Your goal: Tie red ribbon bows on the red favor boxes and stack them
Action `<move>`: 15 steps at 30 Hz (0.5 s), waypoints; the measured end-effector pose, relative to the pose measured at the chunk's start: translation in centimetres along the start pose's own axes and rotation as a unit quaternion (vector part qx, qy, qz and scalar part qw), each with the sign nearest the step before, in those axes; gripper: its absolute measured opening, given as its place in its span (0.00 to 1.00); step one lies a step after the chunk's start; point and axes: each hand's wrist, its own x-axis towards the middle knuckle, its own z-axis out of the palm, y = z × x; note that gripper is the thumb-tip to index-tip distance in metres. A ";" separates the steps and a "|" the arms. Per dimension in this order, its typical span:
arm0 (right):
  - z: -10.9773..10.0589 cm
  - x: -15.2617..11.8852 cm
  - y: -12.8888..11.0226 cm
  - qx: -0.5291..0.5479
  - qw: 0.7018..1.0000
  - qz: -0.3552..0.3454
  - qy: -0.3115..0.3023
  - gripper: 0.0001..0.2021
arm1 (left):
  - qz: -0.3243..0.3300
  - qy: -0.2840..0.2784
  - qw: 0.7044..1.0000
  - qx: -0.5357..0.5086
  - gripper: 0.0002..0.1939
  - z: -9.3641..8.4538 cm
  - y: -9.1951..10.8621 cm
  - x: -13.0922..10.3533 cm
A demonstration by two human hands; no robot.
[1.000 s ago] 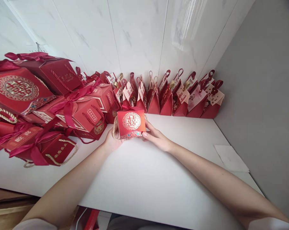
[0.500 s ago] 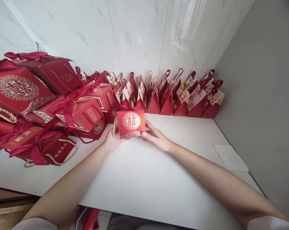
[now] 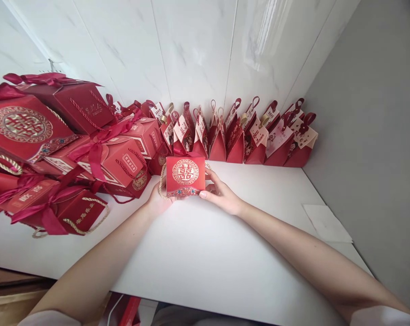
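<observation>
Between my two hands is a small red gift box (image 3: 185, 175) with a round gold emblem on its front, a jewelled pattern along the bottom edge and gold rope handles at its sides. A dark red ribbon shows at its top. My left hand (image 3: 158, 198) holds the box at its left side and underneath, its fingers mostly hidden behind it. On the right side, my right hand (image 3: 221, 192) grips the lower corner, thumb in front and fingers behind.
Many red gift boxes (image 3: 21, 124) with ribbons and rope handles are stacked on the left of the white table (image 3: 205, 253). A row of small red pointed boxes (image 3: 255, 140) with ribbon loops stands along the marbled wall (image 3: 194, 50). A white sheet (image 3: 327, 222) lies at right.
The gift box has turned very slightly in my hands, its front facing me a little more squarely. Both hands keep their hold in nearly the same place.
</observation>
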 end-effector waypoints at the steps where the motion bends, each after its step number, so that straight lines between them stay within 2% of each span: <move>1: 0.0 0.0 -0.1 0.001 1.000 0.002 -0.001 0.40 | 0.002 0.005 1.000 -0.002 0.14 0.0 0.0 0.0; 7: 0.0 0.1 -0.1 0.003 1.000 0.008 -0.012 0.38 | 0.008 0.023 1.000 -0.015 0.13 0.6 0.2 -0.2; 15: -0.2 0.3 0.6 -0.004 1.000 0.001 -0.016 0.38 | 0.006 0.019 1.000 -0.019 0.15 1.1 0.4 -0.4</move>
